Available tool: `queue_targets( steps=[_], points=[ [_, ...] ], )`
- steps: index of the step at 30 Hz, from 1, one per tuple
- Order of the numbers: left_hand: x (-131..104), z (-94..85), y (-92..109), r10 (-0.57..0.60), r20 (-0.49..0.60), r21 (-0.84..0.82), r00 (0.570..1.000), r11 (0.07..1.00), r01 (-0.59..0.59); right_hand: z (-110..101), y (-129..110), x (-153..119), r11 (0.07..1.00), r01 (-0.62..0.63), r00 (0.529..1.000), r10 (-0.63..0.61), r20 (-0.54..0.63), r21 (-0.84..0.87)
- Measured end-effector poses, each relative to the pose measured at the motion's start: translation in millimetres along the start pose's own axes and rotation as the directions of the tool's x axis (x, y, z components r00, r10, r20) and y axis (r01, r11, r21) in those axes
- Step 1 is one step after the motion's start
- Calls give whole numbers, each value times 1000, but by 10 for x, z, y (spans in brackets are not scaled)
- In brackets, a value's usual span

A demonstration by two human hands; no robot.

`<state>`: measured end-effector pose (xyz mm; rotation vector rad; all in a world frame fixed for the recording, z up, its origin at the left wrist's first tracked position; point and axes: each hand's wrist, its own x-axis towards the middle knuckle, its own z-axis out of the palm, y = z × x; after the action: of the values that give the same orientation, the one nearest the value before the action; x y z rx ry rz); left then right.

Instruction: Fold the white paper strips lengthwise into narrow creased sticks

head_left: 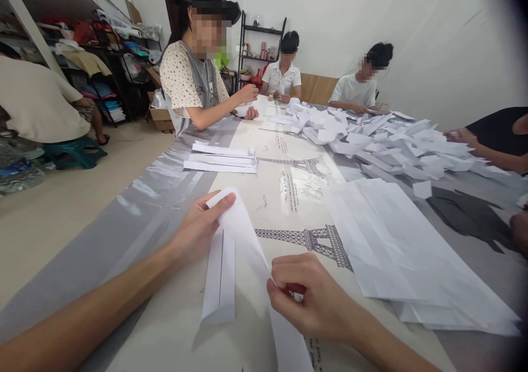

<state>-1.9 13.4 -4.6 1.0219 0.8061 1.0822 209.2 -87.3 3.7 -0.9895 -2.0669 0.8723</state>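
Note:
A long white paper strip (249, 240) slants across the table in front of me, and its near end runs out of the bottom of the view. My left hand (202, 218) grips its far end, thumb on top and fingers behind. Lower down and to the right, my right hand (307, 292) pinches the strip's right edge between thumb and fingers. Under and left of it lies a folded white paper strip (218, 284) with a dark gap along its length. Farther off, several flat folded strips (223, 160) lie side by side on the table.
A stack of white paper sheets (396, 240) lies to my right. Behind it spreads a large heap of folded white papers (371, 135). The table (124, 223) has a printed, shiny cover. Several people sit or stand around it; one person's hand (249, 112) holds paper.

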Motion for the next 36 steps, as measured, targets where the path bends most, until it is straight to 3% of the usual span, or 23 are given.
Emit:
queue_targets(
  steps=[4, 8, 12, 17, 23, 26, 31, 36],
  points=[
    [37, -61, 43, 20, -12, 33, 1000, 999, -19, -64, -23, 12, 989, -97, 993, 89, 73, 110],
    [50, -91, 66, -63, 67, 28, 996, 998, 61, -230, 12, 19, 961, -206, 965, 168, 202, 184],
    [43, -98, 113, -31, 85, 221, 996, 975, 12, -355, 122, 44, 912, -352, 916, 289, 279, 212],
    [-36, 0, 139, 74, 40, 350, 996, 933, -83, -249, 218, 111, 880, -418, 908, 396, 137, 226],
    [-123, 86, 8, -6, -60, 153, 998, 988, 15, -118, 143, 122, 834, -433, 895, 442, 54, 342],
    [-163, 122, -55, -89, 31, 89, 996, 992, 86, -100, 133, 110, 832, -427, 894, 446, 30, 354],
    [-264, 225, -73, -152, 215, 307, 965, 948, 81, -86, 194, 109, 872, -387, 914, 405, 2, 299],
    [-251, 226, -66, -144, 163, 356, 976, 931, 78, -112, 209, 122, 855, -423, 897, 442, 5, 300]
  ],
)
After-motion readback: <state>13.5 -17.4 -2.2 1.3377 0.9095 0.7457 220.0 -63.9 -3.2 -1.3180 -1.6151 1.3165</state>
